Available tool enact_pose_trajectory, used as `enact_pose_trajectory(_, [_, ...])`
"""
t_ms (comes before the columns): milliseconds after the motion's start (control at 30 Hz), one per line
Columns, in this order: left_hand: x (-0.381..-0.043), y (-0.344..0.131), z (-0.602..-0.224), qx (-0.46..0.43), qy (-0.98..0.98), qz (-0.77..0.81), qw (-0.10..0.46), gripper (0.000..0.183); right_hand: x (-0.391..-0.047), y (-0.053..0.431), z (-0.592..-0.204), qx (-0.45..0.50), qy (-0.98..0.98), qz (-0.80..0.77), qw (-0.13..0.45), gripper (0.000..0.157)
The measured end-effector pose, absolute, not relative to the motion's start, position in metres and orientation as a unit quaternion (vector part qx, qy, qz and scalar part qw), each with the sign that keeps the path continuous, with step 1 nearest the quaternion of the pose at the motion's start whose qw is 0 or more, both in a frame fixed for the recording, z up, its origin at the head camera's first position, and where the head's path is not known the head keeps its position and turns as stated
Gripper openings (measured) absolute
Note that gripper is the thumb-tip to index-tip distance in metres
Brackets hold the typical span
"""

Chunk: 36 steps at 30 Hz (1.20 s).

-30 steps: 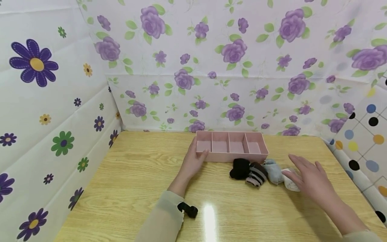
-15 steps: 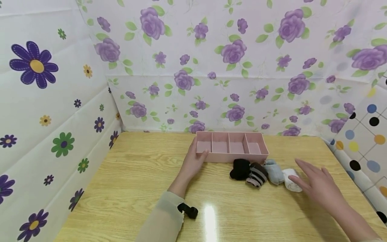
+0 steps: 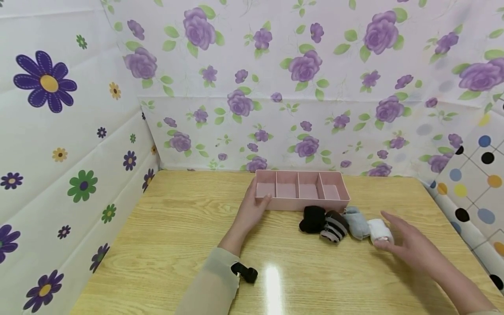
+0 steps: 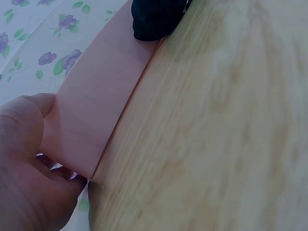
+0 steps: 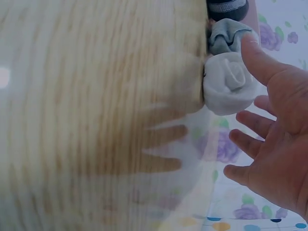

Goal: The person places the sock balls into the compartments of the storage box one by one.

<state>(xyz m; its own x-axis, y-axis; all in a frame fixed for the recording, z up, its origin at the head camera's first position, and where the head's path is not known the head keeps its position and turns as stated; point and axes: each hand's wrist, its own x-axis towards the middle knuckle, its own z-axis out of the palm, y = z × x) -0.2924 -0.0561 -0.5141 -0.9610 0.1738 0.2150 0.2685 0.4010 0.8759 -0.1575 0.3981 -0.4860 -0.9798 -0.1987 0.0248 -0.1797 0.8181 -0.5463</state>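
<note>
A pink box [image 3: 307,204] with several compartments, all bare, stands at the back of the table. My left hand [image 3: 250,210] grips its left end; in the left wrist view the thumb lies on the front wall and the fingers wrap the end. Rolled socks sit in a row before the box: a black sock [image 3: 313,219], a striped sock [image 3: 334,227], a light blue-grey sock [image 3: 357,223] and a white sock [image 3: 379,230]. Beside the white sock is my right hand [image 3: 415,247], fingers spread and thumb apart, holding nothing; the right wrist view shows its thumb near the white sock [image 5: 228,84].
The wooden table [image 3: 189,245] meets a flowered cloth [image 3: 236,131] behind the box. Patterned cloths also hang on the left and right sides. A black strap [image 3: 245,272] sits on the left sleeve.
My right hand has first drawn slightly right, then lowered beside the white sock, with its thumb nearer the sock's front. The left hand, box and socks stay in place.
</note>
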Motion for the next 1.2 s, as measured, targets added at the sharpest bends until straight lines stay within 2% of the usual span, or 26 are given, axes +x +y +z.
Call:
enact_pose_trajectory(300, [-0.294,-0.058,-0.517,-0.149,-0.823,-0.546,0.051,0.086,-0.157,0.404,-0.494,-0.103,0.951,-0.291,0.026,0.106])
enact_pose_trajectory(500, [-0.296,-0.061,-0.524,-0.160,-0.819,-0.547,0.061,0.088,-0.158,0.403,-0.495,-0.098,0.956,-0.275,0.019,0.102])
enact_pose_trajectory(800, [-0.321,-0.061,-0.559,-0.153,-0.831,-0.529,0.078,0.092,-0.160,0.402,-0.498,-0.085,0.964,-0.251,0.021,0.099])
enact_pose_trajectory(1000, [-0.301,-0.060,-0.530,-0.158,-0.812,-0.559,0.062,0.087,-0.161,0.401,-0.499,-0.070,0.967,-0.243,0.022,0.098])
enact_pose_trajectory(1200, [-0.299,-0.061,-0.530,-0.162,-0.816,-0.551,0.070,0.087,-0.160,0.401,-0.497,-0.045,0.969,-0.240,0.034,0.100])
